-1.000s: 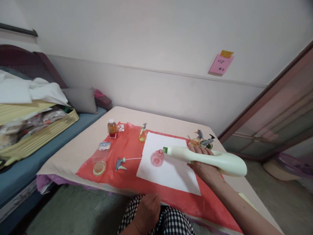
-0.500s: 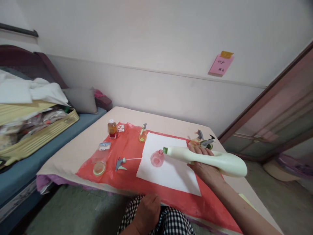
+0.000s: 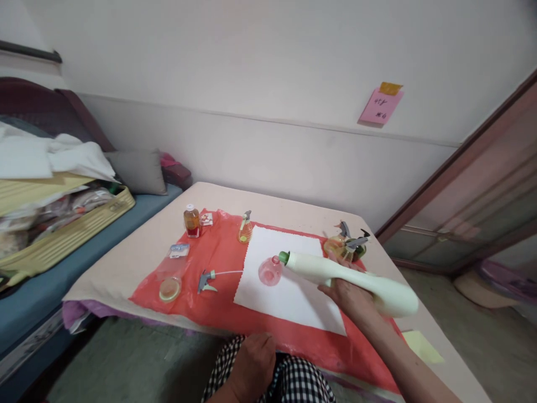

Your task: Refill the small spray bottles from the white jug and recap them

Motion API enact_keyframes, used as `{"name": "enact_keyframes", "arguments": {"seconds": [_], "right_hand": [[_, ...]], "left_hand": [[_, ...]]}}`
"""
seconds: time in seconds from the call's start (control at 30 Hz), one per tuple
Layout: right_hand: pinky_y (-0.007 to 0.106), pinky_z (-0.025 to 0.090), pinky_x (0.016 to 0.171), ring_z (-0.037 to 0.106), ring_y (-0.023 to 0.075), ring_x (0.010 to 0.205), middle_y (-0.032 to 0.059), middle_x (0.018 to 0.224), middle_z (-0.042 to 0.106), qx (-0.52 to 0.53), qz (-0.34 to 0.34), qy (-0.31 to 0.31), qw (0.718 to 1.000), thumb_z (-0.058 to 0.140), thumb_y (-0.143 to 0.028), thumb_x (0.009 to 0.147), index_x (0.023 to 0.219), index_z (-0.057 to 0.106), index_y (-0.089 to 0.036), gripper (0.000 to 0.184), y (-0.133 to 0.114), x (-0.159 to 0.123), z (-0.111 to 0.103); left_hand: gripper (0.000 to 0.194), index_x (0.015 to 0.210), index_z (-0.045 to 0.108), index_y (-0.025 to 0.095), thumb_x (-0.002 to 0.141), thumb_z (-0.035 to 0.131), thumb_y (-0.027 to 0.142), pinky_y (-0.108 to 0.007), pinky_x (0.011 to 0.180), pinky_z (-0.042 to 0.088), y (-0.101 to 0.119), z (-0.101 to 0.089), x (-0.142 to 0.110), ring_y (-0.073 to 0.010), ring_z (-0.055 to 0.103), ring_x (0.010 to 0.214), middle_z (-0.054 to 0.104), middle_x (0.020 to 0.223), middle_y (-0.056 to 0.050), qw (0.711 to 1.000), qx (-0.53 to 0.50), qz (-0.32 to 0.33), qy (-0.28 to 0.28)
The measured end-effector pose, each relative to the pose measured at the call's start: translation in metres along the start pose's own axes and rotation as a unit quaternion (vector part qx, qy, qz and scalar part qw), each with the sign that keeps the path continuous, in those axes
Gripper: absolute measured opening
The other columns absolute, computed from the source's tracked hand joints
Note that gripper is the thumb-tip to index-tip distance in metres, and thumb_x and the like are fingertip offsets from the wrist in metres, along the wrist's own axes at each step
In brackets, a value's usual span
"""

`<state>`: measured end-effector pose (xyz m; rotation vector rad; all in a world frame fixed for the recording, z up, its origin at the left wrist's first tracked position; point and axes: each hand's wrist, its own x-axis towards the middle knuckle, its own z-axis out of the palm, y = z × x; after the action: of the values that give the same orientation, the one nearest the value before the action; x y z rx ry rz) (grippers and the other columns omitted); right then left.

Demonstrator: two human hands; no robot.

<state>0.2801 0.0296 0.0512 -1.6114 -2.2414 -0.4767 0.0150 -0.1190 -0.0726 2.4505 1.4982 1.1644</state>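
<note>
My right hand (image 3: 344,292) grips a long pale green bottle (image 3: 310,266) by its narrowed middle, holding it tilted over the table. Its dark green spout (image 3: 284,257) is beside the mouth of a small round pink spray bottle (image 3: 269,272), whose top is off. I cannot tell whether spout and mouth touch or whether liquid flows. That small bottle is on a white sheet with scalloped edges (image 3: 289,305). To its left lies a grey trigger sprayer head (image 3: 206,281) with its thin tube reaching the sheet. My left hand (image 3: 254,361) rests closed on checked trousers at my lap.
Red plastic (image 3: 218,252) covers part of the table. On it stand an amber spray bottle (image 3: 245,232), a brown liquid bottle (image 3: 192,221) and a round lidded container (image 3: 169,289). Several spray bottles (image 3: 346,249) stand at right, near a yellow paper (image 3: 422,347).
The pale green bottle has shifted slightly, its broad end lower and its spout a little higher beside the pink bottle. The right forearm moved with it, uncovering more yellow paper. My left hand stays put.
</note>
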Motion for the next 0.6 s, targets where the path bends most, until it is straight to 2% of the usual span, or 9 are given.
{"name": "enact_keyframes", "arguments": {"seconds": [0.07,0.13,0.2,0.27,0.33,0.5,0.6], "right_hand": [[0.057,0.045,0.096,0.06,0.0431,0.113,0.0202,0.12,0.067,0.107,0.109,-0.023,0.988,0.07,-0.047,0.075,0.133,0.056,-0.016,0.067,0.002,-0.001,0.011],[0.055,0.049,0.088,0.065,0.0436,0.102,0.0206,0.105,0.072,0.212,0.215,-0.038,0.953,0.075,-0.053,0.066,0.114,0.067,-0.014,0.063,0.005,0.003,0.02],[0.05,0.053,0.077,0.069,0.04,0.088,0.0182,0.09,0.075,0.275,0.273,-0.039,0.921,0.076,-0.057,0.06,0.099,0.071,-0.014,0.058,0.009,0.009,0.026],[0.045,0.053,0.068,0.07,0.0352,0.077,0.0149,0.082,0.075,0.304,0.297,-0.037,0.905,0.073,-0.06,0.062,0.093,0.072,-0.015,0.054,0.013,0.016,0.031],[0.042,0.054,0.066,0.07,0.033,0.074,0.0137,0.082,0.076,0.336,0.319,-0.03,0.885,0.071,-0.06,0.064,0.093,0.072,-0.014,0.055,0.015,0.023,0.038],[0.039,0.054,0.071,0.07,0.0315,0.08,0.0152,0.087,0.076,0.407,0.368,0.018,0.836,0.071,-0.057,0.065,0.102,0.072,-0.011,0.059,0.006,0.04,0.069],[0.042,0.053,0.079,0.069,0.0322,0.089,0.0154,0.094,0.075,0.443,0.377,0.065,0.811,0.068,-0.059,0.066,0.115,0.066,-0.008,0.07,-0.002,0.049,0.092]], "left_hand": [[0.027,0.099,0.059,0.02,0.085,0.046,0.002,-0.033,0.069,0.055,0.0,0.0,0.0,-0.0193,0.066,0.072,0.068,0.083,-0.005,1.0,-0.002,0.0,-0.003],[0.026,0.099,0.059,0.02,0.085,0.047,0.002,-0.033,0.069,0.055,-0.001,0.0,-0.001,-0.0197,0.066,0.073,0.068,0.083,-0.005,1.0,-0.001,-0.002,-0.011],[0.025,0.098,0.059,0.02,0.085,0.047,0.002,-0.033,0.068,0.055,-0.001,0.0,0.0,-0.0201,0.066,0.073,0.068,0.082,-0.005,1.0,0.0,-0.004,-0.014],[0.024,0.094,0.058,0.02,0.085,0.047,0.002,-0.034,0.067,0.055,0.0,-0.001,0.0,-0.0201,0.066,0.071,0.067,0.08,-0.005,1.0,0.001,-0.005,-0.01],[0.023,0.092,0.058,0.021,0.085,0.046,0.002,-0.033,0.066,0.055,0.0,-0.001,0.001,-0.0198,0.065,0.07,0.066,0.078,-0.005,1.0,0.002,-0.004,-0.008],[0.025,0.096,0.058,0.021,0.086,0.045,0.002,-0.034,0.067,0.055,0.0,-0.002,0.002,-0.0201,0.066,0.072,0.067,0.079,-0.005,1.0,-0.001,-0.005,-0.006],[0.025,0.097,0.057,0.021,0.086,0.044,0.002,-0.035,0.067,0.055,0.0,-0.002,0.002,-0.021,0.067,0.072,0.067,0.079,-0.005,1.0,0.005,-0.006,-0.01]]}}
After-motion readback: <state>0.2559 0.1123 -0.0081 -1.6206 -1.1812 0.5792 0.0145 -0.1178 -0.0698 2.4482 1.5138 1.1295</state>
